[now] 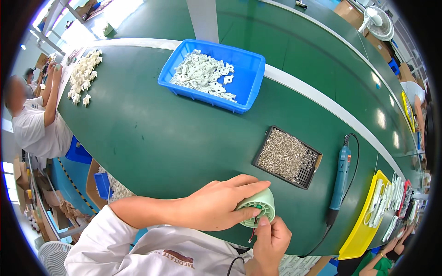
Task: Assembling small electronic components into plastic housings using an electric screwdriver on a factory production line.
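A light green round plastic housing (266, 198) is tilted so that its ribbed open side faces me. My left hand (214, 205) wraps over it from the left, fingers along the top and thumb at the opening. From below right, my right hand (271, 240) closes its thumb and fingers on the lower rim. A darker green piece shows inside the housing, partly covered by my left thumb. Thin red and black wires (252, 235) with a small white connector hang below it.
Beyond my hands lies a black tray (282, 179) of small screws. To its right are a blue electric screwdriver (341, 170) and a yellow tray (355, 239). A blue bin (255, 87) holds pale plastic parts. Cream pieces (84, 76) and a co-worker (39, 122) are at left.
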